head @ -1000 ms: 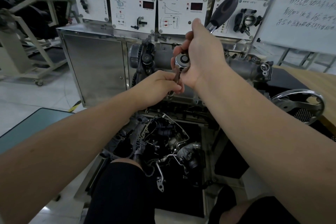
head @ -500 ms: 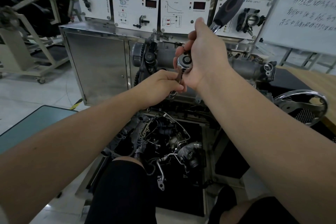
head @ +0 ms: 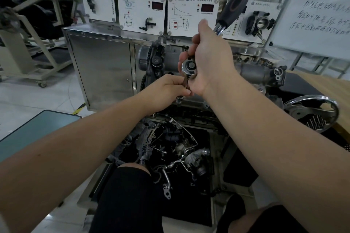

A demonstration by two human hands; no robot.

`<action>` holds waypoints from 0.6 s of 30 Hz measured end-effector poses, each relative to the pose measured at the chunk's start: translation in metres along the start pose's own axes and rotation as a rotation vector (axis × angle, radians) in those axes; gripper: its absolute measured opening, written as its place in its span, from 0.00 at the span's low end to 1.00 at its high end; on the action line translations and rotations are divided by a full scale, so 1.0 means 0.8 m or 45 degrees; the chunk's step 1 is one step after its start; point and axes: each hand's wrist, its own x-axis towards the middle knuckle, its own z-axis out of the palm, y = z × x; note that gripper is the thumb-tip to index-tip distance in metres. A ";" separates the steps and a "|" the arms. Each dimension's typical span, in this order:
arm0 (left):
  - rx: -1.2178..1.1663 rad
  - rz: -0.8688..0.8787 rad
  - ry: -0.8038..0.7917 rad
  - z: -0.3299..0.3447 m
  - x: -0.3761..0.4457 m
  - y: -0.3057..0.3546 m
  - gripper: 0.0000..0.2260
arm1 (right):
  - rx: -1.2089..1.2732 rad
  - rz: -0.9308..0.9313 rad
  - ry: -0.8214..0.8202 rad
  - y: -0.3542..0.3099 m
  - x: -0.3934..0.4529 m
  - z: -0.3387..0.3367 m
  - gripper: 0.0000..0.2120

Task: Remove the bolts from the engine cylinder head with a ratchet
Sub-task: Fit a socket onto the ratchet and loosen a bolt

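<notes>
A chrome ratchet (head: 189,66) with a black handle (head: 234,6) stands over the grey engine cylinder head (head: 251,71). My right hand (head: 210,60) grips the ratchet just behind its round head, and the handle points up and to the right. Below the head a dark extension bar (head: 185,83) runs down toward the cylinder head. My left hand (head: 166,91) pinches that bar near its lower end. The socket and the bolt under it are hidden by my left fingers.
Behind the engine stands a steel cabinet (head: 102,70) with white instrument panels (head: 141,12). A chrome steering wheel (head: 312,111) lies on a wooden table at right. A whiteboard (head: 318,11) leans at far right. Loose engine parts (head: 176,149) fill the space below, near my knees.
The ratchet handle has swung slightly, its black grip now a little further right and higher. Both hands keep their hold; the view has shifted a little.
</notes>
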 end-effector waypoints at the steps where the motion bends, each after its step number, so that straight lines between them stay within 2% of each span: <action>1: 0.008 -0.005 -0.003 0.002 -0.001 -0.002 0.27 | 0.000 0.006 0.002 0.002 0.000 -0.001 0.19; 3: 0.030 -0.056 -0.007 0.005 -0.001 -0.012 0.21 | 0.009 0.031 0.025 0.011 0.001 -0.005 0.19; 5: 0.026 -0.127 -0.011 0.008 -0.001 -0.022 0.10 | 0.010 0.073 0.057 0.019 -0.001 -0.010 0.19; 7: 0.049 -0.126 -0.005 0.008 -0.002 -0.026 0.10 | 0.023 0.091 0.061 0.020 -0.002 -0.011 0.19; 10: 0.042 -0.022 0.003 0.002 0.000 -0.013 0.20 | 0.066 0.039 0.022 0.008 -0.003 -0.007 0.19; 12: 0.039 0.018 0.005 -0.006 0.004 -0.005 0.23 | 0.056 -0.012 -0.005 0.000 -0.002 -0.002 0.19; 14: 0.040 0.015 0.022 -0.010 0.006 -0.005 0.20 | 0.034 -0.019 -0.011 -0.004 -0.002 0.000 0.19; 16: 0.052 -0.028 0.055 -0.009 0.006 -0.014 0.09 | 0.051 -0.010 -0.002 -0.005 -0.003 -0.001 0.20; 17: 0.087 -0.065 0.090 -0.008 0.006 -0.023 0.07 | 0.062 -0.017 0.006 -0.005 -0.003 -0.002 0.20; 18: 0.146 -0.119 0.137 -0.006 0.004 -0.035 0.11 | 0.066 -0.028 0.014 -0.004 -0.003 -0.003 0.20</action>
